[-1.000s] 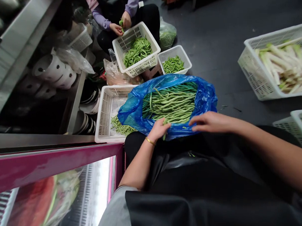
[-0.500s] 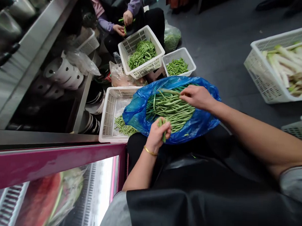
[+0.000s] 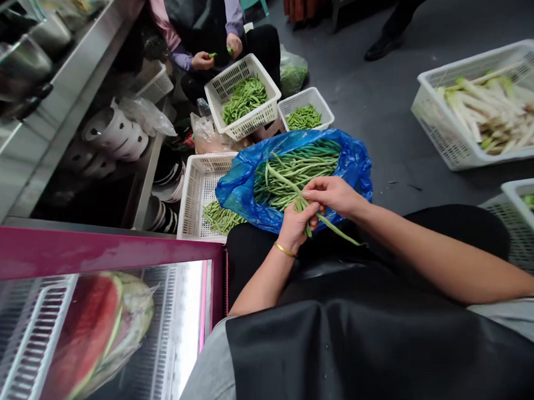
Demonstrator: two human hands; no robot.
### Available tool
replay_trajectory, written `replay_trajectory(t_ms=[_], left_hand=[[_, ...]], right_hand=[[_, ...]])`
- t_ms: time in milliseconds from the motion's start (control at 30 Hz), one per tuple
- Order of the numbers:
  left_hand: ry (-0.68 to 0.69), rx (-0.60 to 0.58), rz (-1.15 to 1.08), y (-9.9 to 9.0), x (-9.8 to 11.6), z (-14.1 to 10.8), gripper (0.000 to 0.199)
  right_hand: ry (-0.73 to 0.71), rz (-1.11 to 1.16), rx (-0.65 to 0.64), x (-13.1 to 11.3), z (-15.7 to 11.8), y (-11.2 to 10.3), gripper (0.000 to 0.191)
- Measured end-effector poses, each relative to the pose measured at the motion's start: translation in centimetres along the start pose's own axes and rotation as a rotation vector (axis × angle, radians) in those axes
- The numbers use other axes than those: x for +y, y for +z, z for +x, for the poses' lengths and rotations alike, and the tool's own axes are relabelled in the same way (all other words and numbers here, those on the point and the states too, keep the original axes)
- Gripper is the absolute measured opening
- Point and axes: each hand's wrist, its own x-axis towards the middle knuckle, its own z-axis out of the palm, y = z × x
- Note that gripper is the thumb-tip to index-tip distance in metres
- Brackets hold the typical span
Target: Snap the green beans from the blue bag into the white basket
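Note:
My left hand (image 3: 295, 226) is closed round short pieces of green bean, whose ends stick out past the fingers. A long green bean (image 3: 341, 233) lies slantwise across both hands. My right hand (image 3: 335, 195) pinches this bean right beside the left thumb. Behind the hands, an opened blue plastic bag (image 3: 359, 163) holds a heap of long green beans (image 3: 310, 160). Left of the bag stands a white basket (image 3: 188, 190) with snapped bean pieces (image 3: 222, 217) at its near end.
Across from me, another person's hands (image 3: 203, 60) hold bean pieces above a white basket (image 3: 267, 103) of cut beans. A smaller basket (image 3: 326, 117) stands beside it. White-stalked vegetables fill a crate (image 3: 447, 137) at right. A glass-topped case with a magenta frame (image 3: 114, 255) is at lower left.
My right hand has drawn a long bean from the bag toward me and brought it against my left hand. The other person's hands have moved apart. A foot at the top has come further into view.

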Motion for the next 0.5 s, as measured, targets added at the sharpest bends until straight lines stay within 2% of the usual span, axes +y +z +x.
replay_trajectory(t_ms=[67, 133, 167, 233, 300, 333, 400, 433, 500], left_hand=[[0.022, 0.04, -0.043, -0.2, 0.5, 0.1, 0.041], [0.07, 0.099, -0.121, -0.9, 1.5, 0.3, 0.041], [0.094, 0.122, -0.16, -1.4, 2.1, 0.3, 0.042], [0.125, 0.143, -0.206, -2.4, 3.0, 0.4, 0.043], [0.141, 0.174, -0.225, -3.0, 3.4, 0.4, 0.043], [0.14, 0.192, -0.233, -3.2, 3.3, 0.4, 0.042], [0.121, 0.217, -0.244, -3.1, 2.8, 0.3, 0.039], [0.107, 0.212, -0.243, -2.8, 2.5, 0.1, 0.037], [0.098, 0.176, -0.235, -2.1, 2.0, -0.4, 0.037]], right_hand=[[-0.024, -0.029, 0.029, -0.4, -0.2, -0.4, 0.038], [-0.057, -0.159, -0.001, -1.0, -0.9, -1.5, 0.039], [-0.065, -0.26, -0.053, -1.2, -1.6, -2.2, 0.039], [-0.038, -0.462, -0.236, -1.1, -3.3, -3.2, 0.042], [0.038, -0.531, -0.407, -0.4, -5.1, -3.5, 0.045], [0.068, -0.517, -0.443, 0.2, -5.8, -3.3, 0.045], [0.087, -0.426, -0.406, 1.3, -6.6, -2.6, 0.042], [0.078, -0.351, -0.329, 1.9, -6.7, -2.3, 0.041], [0.034, -0.148, -0.082, 2.8, -6.4, -2.1, 0.038]])
